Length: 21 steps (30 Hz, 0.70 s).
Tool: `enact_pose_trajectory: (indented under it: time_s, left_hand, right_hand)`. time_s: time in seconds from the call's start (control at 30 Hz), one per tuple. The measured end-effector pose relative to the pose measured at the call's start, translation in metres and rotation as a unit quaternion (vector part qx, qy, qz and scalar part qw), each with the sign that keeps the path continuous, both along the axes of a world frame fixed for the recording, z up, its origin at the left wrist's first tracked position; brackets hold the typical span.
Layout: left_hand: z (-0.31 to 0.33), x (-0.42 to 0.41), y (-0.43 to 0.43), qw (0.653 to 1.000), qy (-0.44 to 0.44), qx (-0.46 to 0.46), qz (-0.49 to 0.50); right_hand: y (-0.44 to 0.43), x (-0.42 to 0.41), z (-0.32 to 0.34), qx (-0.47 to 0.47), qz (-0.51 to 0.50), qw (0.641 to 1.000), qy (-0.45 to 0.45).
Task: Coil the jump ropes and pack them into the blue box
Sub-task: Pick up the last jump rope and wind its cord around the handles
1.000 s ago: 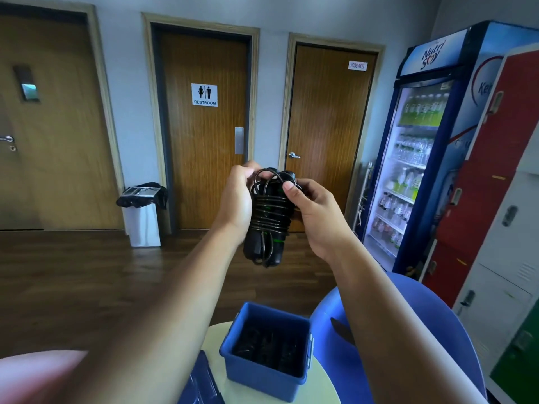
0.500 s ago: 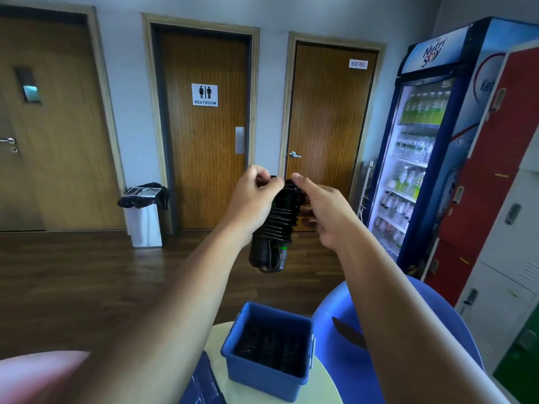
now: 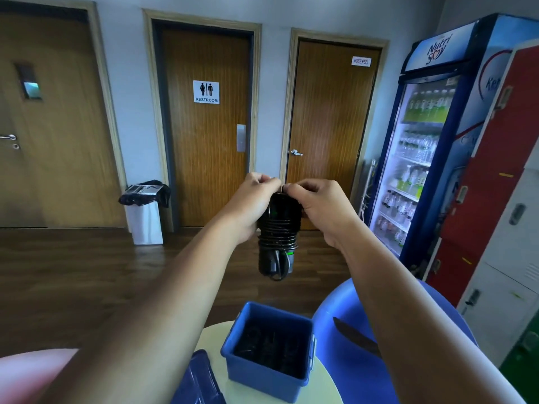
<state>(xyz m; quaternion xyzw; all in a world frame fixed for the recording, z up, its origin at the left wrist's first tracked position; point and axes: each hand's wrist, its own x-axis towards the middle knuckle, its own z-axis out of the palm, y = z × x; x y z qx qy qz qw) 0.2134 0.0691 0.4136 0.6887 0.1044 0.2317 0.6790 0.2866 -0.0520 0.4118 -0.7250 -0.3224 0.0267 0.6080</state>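
Watching my feed, I see the left hand (image 3: 250, 205) and the right hand (image 3: 320, 211) close together, fingers curled, both pinching the top end of a black jump rope (image 3: 278, 240) wound into a tight upright bundle with a green spot near its lower end. The bundle hangs below the fingertips, between the two palms. Well below the hands, an open blue plastic box (image 3: 262, 374) stands on a pale round table (image 3: 320, 392), with dark coils inside it. A blue lid (image 3: 201, 380) lies beneath the left forearm, beside the box.

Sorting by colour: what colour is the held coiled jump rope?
Black coiled jump rope, small green accent; head view.
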Motion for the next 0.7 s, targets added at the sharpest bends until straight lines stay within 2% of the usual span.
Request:
enact_pose_trajectory:
  time_s: [0.1, 0.33, 0.47, 0.7]
  left_hand:
    - [0.005, 0.001, 0.003, 0.998, 0.041, -0.048, -0.031]
    - [0.006, 0.003, 0.014, 0.99, 0.103, -0.077, -0.055]
    - [0.012, 0.007, 0.014, 0.991, 0.091, -0.087, -0.037]
    - [0.023, 0.005, 0.015, 0.996, 0.048, -0.051, -0.056]
  right_hand:
    - [0.001, 0.006, -0.002, 0.013, -0.001, 0.999, -0.03]
    - [0.0, 0.009, -0.008, 0.007, -0.013, 0.998, -0.06]
    - [0.0, 0.004, -0.007, 0.014, -0.022, 0.994, -0.103]
    - [-0.002, 0.001, -0.005, 0.046, -0.034, 0.987, -0.15]
